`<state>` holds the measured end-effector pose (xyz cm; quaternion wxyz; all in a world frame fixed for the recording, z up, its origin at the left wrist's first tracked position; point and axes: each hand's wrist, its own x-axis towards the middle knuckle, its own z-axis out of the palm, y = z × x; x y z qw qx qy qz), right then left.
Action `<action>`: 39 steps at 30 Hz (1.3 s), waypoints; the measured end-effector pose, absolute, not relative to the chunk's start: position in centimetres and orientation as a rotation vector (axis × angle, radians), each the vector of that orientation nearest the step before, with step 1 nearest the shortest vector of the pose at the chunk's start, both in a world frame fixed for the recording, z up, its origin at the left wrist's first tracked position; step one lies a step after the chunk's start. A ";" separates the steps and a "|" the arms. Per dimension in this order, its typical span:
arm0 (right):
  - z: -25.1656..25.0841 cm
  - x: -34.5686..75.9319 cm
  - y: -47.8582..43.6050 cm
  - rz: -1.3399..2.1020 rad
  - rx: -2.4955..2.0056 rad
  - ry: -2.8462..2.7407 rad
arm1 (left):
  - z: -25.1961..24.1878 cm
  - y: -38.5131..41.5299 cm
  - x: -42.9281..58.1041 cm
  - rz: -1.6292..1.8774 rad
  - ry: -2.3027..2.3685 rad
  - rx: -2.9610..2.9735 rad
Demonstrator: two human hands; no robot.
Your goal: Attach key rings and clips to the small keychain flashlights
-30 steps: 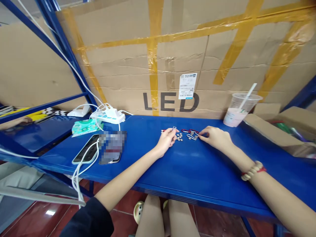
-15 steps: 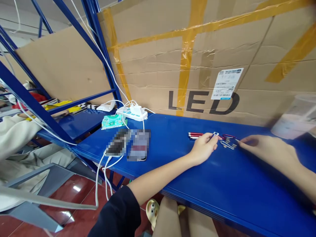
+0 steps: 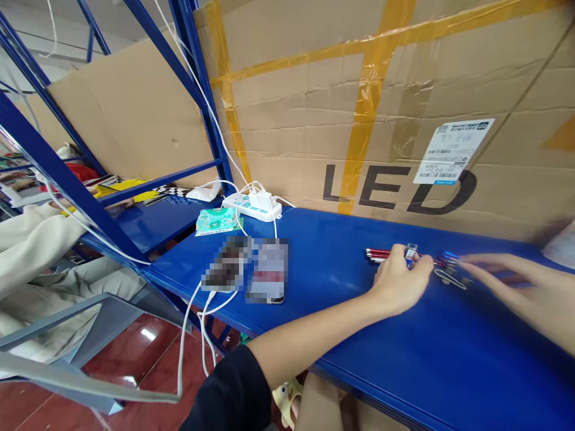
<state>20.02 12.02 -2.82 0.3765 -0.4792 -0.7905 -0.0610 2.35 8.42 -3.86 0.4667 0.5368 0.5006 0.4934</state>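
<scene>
My left hand (image 3: 399, 281) is closed around a small blue-and-silver metal clip (image 3: 411, 254), which sticks up past the fingers. Beside that hand, red-and-silver pens (image 3: 377, 255) lie on the blue table. My right hand (image 3: 521, 287) has its thumb and forefinger pinched at a small blue piece (image 3: 448, 255), blurred, that looks like a carabiner. Just below those fingertips, a silver wire loop (image 3: 450, 279) rests among several small metal pieces. Some red shows between the two hands, partly hidden.
Two phones (image 3: 268, 269) with blurred screens lie left of centre, cables hanging over the edge. Behind them are a white power strip (image 3: 251, 206) and a green packet (image 3: 217, 221). A large cardboard box (image 3: 296, 120) walls the back. A cup (image 3: 561, 245) stands far right; a person sits at left.
The view has shifted, so the scene sits further left relative to my hands. My left hand has moved right, closer to the metal pieces. My right fingers now pinch at a blue piece.
</scene>
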 end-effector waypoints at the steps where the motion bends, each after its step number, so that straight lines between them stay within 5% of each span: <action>1: -2.8 19.6 11.9 -0.204 -1.080 -2.076 | -3.7 8.3 2.3 1.202 1.280 1.370; 7: -2.4 18.4 11.2 -0.455 -0.649 -2.202 | -3.2 8.1 1.9 1.135 1.404 1.565; 16: -3.0 18.6 11.3 -0.465 -0.630 -2.215 | -3.5 7.5 2.3 0.967 1.381 1.660; 27: -4.0 18.7 11.3 -0.234 -0.805 -2.147 | -3.4 8.9 1.6 1.216 1.309 1.858; 39: -3.9 19.2 10.8 -0.488 -0.666 -2.483 | -4.1 9.5 1.2 1.065 1.226 2.133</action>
